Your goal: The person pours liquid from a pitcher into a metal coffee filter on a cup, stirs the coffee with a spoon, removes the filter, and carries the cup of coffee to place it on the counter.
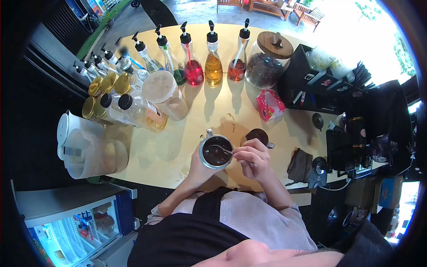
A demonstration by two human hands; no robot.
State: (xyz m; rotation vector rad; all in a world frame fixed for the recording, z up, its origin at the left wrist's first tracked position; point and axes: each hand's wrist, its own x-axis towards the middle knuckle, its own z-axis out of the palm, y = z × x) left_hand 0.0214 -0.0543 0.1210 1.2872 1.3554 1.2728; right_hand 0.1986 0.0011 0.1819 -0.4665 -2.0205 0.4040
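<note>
Head view: the left hand (201, 166) curls against the left side of a mug (215, 167) of dark liquid (213, 156), fingertips hidden, while the right hand (252, 159) has its fingers pinched on a spoon (226, 151) dipping into it. Right of the mug is a dark cup (256, 135); beyond the mug, pump bottles (213, 62) stand on the table (218, 104).

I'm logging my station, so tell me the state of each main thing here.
Cup: uncovered, dark contents, in left hand
Thin utensil: inside the cup, held by right hand
Amber pump bottle: partly filled
Red pump bottle: partly filled
Wood-lidded jar: closed, dark contents
Front black-capped bottle: closed
Fridge: lit inside
</note>
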